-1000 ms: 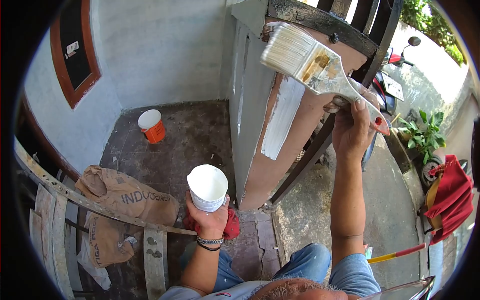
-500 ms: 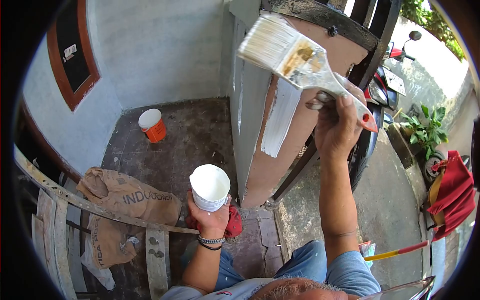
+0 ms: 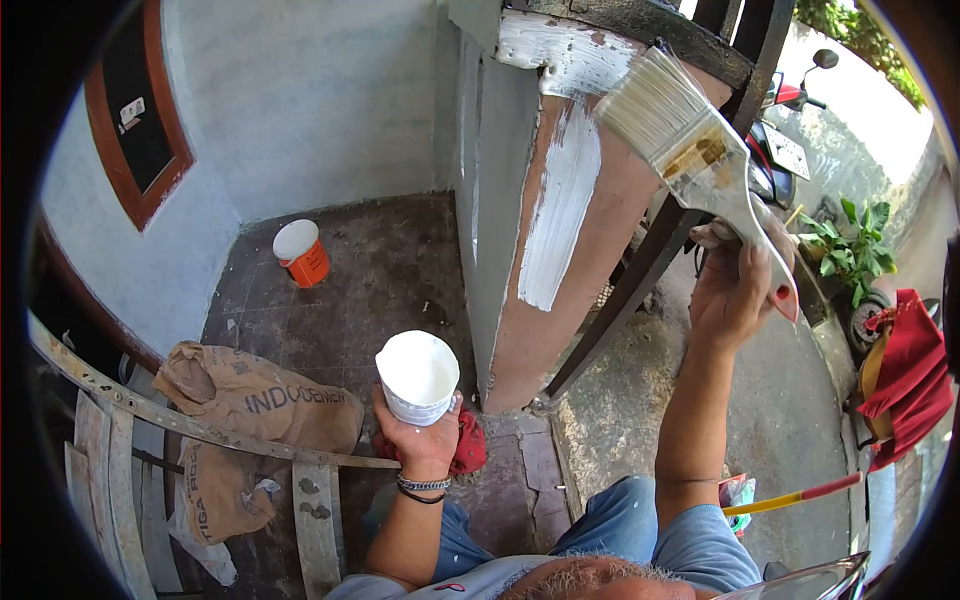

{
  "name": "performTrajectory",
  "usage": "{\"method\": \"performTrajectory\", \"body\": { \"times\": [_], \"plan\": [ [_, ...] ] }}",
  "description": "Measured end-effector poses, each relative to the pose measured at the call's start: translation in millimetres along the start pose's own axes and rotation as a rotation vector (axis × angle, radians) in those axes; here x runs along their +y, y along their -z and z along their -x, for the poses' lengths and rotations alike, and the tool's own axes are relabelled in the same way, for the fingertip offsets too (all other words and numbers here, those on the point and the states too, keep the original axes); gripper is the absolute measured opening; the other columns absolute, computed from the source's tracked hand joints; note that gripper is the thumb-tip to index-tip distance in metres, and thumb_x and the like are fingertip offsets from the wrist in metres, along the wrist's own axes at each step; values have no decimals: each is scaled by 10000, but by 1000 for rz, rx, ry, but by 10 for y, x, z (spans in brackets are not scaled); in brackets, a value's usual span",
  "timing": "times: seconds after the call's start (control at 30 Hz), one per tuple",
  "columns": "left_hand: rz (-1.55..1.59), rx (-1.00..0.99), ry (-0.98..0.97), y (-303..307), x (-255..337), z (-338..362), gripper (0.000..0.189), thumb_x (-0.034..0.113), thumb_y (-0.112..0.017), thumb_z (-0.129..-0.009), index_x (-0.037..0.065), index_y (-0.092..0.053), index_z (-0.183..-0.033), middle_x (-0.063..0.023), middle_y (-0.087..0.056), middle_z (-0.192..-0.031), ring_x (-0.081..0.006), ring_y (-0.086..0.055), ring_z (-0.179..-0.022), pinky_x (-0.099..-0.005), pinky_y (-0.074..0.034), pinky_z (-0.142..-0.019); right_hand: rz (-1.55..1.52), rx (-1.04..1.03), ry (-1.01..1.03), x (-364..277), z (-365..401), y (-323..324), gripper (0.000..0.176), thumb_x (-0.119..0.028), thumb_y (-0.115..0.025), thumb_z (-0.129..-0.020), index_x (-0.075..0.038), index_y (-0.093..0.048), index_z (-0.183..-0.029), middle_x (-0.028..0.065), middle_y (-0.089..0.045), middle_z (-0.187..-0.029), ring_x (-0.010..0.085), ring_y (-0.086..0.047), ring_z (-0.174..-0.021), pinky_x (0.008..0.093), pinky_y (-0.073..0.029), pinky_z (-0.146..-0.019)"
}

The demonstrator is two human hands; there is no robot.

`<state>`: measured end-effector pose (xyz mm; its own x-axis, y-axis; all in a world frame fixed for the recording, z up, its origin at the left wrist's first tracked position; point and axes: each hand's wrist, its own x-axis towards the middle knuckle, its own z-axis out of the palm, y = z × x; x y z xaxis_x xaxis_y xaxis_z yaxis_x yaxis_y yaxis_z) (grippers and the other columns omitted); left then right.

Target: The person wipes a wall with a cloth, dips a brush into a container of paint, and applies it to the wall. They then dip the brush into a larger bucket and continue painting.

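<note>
My right hand (image 3: pixel 738 285) grips the handle of a wide paintbrush (image 3: pixel 690 135), its pale bristles up against the top of a pinkish-brown pillar face (image 3: pixel 560 260). Fresh white paint (image 3: pixel 560 50) covers the upper edge of that pillar, and a white painted strip (image 3: pixel 562 215) runs down below it. In my left hand (image 3: pixel 425 435) is a white cup (image 3: pixel 418 375), held upright from beneath with the fingers around its sides. White paint shows inside the cup.
An orange-and-white bucket (image 3: pixel 302 255) stands on the dark tiled floor. Brown paper cement sacks (image 3: pixel 270 390) lie at left behind a curved metal rail (image 3: pixel 200 415). A dark metal gate frame (image 3: pixel 640 270), a motorbike (image 3: pixel 775 160) and a potted plant (image 3: pixel 855 250) are at right.
My right hand has swept the brush to the right across the pillar top, leaving a new band of white paint there. My left hand with the cup stays nearly still.
</note>
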<state>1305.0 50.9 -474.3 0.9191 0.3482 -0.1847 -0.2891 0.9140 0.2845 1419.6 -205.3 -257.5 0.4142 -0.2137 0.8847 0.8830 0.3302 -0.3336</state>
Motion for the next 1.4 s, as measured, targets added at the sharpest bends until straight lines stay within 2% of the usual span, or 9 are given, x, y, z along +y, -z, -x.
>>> {"method": "performTrajectory", "body": {
  "times": [0.17, 0.47, 0.63, 0.83, 0.97, 1.1, 1.2, 1.3, 1.4],
  "plan": [
    [-1, 9, 10, -34, -22, 23, 563, 637, -412, -880, 231, -542, -1249, -18, -578, -1209, -249, -553, -1024, -424, -441, -753, 101, -189, 15, -164, -123, -94, 393, -177, -597, -903, 76, -508, -1191, 255, -582, -1167, 322, -676, -884, 415, -603, -726],
    [-3, 2, 15, -38, -52, 23, 567, 633, -399, -889, 221, -540, -1251, -27, -588, -1196, -258, -568, -1003, -427, -456, -720, 64, -117, -182, 31, -147, -293, 315, -150, -584, -893, 50, -551, -1134, 189, -631, -1118, 218, -632, -980, 326, -507, -874],
    [11, 23, -1, -59, -28, 23, 564, 624, -390, -896, 213, -540, -1252, -35, -589, -1188, -258, -570, -988, -423, -458, -705, 84, -156, -150, 1, -251, -115, 330, -139, -546, -916, 73, -481, -1161, 251, -622, -1069, 280, -684, -759, 354, -593, -682],
    [33, 3, 14, -18, -23, -12, 575, 626, -391, -898, 209, -537, -1265, -41, -601, -1191, -272, -593, -1005, -438, -490, -717, 322, -188, -36, -113, -313, -293, 342, -162, -564, -912, 99, -518, -1128, 240, -643, -997, 265, -679, -750, 363, -572, -651],
    [40, -4, 12, -22, -19, 0, 584, 633, -397, -895, 209, -539, -1270, -43, -605, -1198, -269, -604, -1023, -440, -514, -717, 367, -327, -90, -82, -36, -204, 253, -164, -650, -853, 80, -619, -913, 193, -685, -874, 183, -678, -673, 298, -577, -617],
    [43, -8, -7, -54, -4, 13, 576, 626, -407, -896, 209, -541, -1269, -43, -607, -1197, -264, -607, -1024, -433, -519, -713, 488, -628, 52, 38, 280, -21, 220, -140, -647, -842, 59, -558, -872, 254, -648, -946, 231, -680, -655, 304, -574, -518],
    [37, -13, -12, -55, -11, 11, 568, 617, -417, -896, 206, -542, -1267, -42, -607, -1193, -263, -607, -1021, -432, -518, -712, 326, -356, -149, -87, 244, -60, 326, -210, -670, -844, 51, -570, -1011, 235, -650, -980, 277, -679, -682, 343, -573, -545],
    [35, -35, -9, -65, -14, 15, 565, 612, -426, -895, 202, -543, -1265, -42, -606, -1190, -262, -607, -1015, -429, -517, -700, 248, -160, 31, -89, 28, -183, 295, -132, -621, -866, 103, -557, -1032, 281, -600, -1123, 281, -683, -776, 346, -595, -611],
    [47, -36, -9, -80, -19, 16, 564, 610, -432, -893, 201, -542, -1266, -45, -605, -1189, -263, -607, -1008, -425, -518, -681, 422, -290, 109, 19, 50, -57, 257, -140, -643, -854, 92, -619, -962, 199, -682, -920, 213, -672, -690, 306, -568, -598]
  ]
}}
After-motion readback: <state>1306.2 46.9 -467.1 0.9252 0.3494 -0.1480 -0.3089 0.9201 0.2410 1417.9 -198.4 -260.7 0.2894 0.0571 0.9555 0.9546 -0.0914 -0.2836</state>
